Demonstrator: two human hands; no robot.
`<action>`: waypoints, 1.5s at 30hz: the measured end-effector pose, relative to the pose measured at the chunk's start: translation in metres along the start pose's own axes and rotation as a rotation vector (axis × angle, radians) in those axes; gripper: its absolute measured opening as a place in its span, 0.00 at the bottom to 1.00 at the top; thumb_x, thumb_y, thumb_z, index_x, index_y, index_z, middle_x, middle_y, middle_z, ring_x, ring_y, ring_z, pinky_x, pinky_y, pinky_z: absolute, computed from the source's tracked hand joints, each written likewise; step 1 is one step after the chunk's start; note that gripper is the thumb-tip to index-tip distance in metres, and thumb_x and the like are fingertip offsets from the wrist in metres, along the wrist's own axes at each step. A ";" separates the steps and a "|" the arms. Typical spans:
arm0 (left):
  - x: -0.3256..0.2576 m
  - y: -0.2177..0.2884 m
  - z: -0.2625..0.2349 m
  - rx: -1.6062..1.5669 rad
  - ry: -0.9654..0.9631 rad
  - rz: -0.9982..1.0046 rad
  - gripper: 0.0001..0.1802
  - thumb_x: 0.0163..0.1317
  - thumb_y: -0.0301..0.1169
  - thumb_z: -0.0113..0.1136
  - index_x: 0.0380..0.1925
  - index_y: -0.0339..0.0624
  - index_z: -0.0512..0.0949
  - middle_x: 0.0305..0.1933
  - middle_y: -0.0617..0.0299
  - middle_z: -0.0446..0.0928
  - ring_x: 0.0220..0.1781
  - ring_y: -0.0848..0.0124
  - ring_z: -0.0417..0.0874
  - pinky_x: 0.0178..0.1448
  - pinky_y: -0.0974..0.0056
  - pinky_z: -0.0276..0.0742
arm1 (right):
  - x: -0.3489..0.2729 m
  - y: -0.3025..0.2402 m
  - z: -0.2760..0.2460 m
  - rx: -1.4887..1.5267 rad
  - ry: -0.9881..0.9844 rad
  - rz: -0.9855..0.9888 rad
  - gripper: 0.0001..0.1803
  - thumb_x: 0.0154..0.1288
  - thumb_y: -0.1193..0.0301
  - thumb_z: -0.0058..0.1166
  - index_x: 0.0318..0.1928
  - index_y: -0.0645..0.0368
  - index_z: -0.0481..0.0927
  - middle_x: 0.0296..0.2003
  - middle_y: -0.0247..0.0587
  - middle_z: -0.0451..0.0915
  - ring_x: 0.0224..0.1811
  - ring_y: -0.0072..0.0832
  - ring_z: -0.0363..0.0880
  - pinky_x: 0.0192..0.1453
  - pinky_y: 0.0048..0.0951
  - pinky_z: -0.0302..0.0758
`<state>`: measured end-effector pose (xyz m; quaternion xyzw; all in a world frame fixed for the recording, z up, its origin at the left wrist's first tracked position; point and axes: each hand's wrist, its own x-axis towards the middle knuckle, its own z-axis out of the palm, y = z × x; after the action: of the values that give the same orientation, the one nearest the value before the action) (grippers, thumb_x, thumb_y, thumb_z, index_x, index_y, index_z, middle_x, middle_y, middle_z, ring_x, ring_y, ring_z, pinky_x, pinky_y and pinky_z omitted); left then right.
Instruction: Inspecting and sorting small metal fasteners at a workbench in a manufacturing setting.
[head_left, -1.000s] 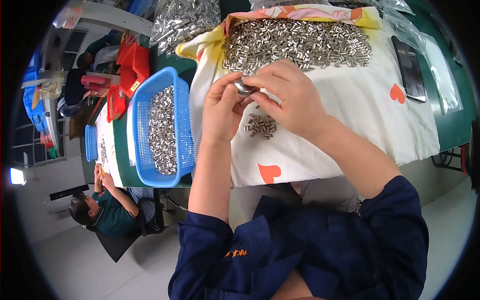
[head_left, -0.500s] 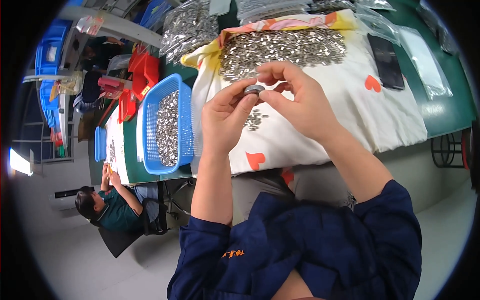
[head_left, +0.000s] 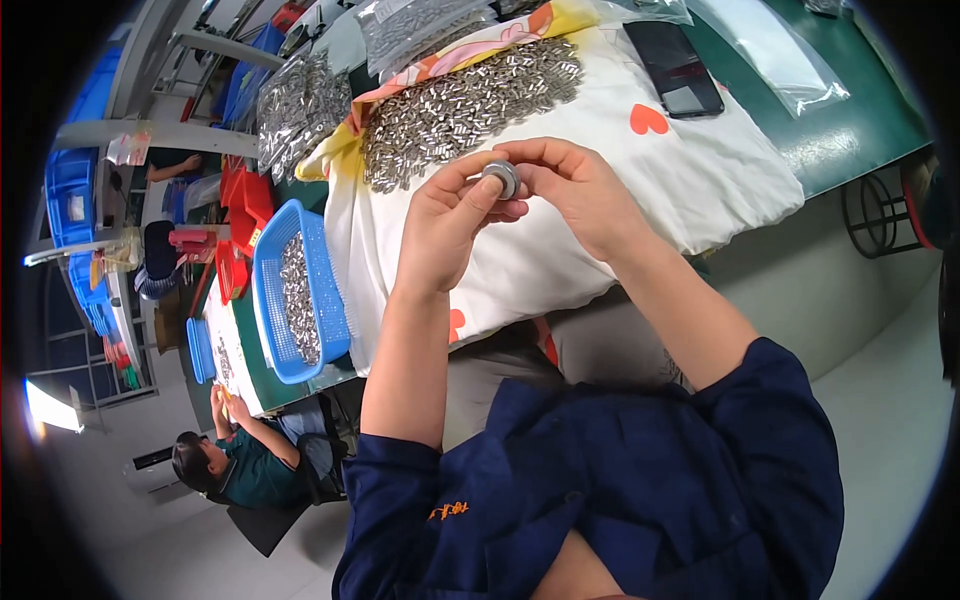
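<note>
A round grey metal ring (head_left: 502, 179) with a paler centre is held up over the cloth, its flat face tilted into view. My left hand (head_left: 440, 225) pinches its left side between thumb and curled fingers. My right hand (head_left: 590, 205) meets it from the right, thumb and fingertips closed at its edge. Beyond both hands, a broad heap of small shiny metal cylinders (head_left: 465, 115) lies on the white cloth (head_left: 720, 165) with red hearts. The cloth behind my fingers is hidden.
A blue plastic basket (head_left: 328, 290) with more metal pieces stands at left. Bags of parts (head_left: 300, 110) lie at the back left. A black phone (head_left: 675, 72) rests on the cloth at right, near clear plastic packaging (head_left: 775, 60). A co-worker (head_left: 262, 465) sits far left.
The ring has turned from nearly edge-on to showing its face, with my fingers shifted around it. The whole view has swung, moving the heap and basket leftward in the picture.
</note>
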<state>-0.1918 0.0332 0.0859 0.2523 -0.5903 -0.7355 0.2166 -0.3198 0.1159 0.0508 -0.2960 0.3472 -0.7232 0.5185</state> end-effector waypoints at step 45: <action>0.009 0.006 0.007 0.007 0.038 -0.102 0.19 0.56 0.28 0.55 0.48 0.35 0.69 0.34 0.55 0.78 0.32 0.72 0.79 0.40 0.68 0.75 | 0.003 0.005 -0.015 -0.135 0.121 -0.168 0.05 0.54 0.80 0.47 0.33 0.63 0.71 0.29 0.30 0.73 0.32 0.15 0.71 0.37 0.16 0.69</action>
<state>-0.2034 0.0314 0.0920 0.2966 -0.5753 -0.7385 0.1890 -0.3294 0.1145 0.0384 -0.3142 0.3996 -0.7556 0.4131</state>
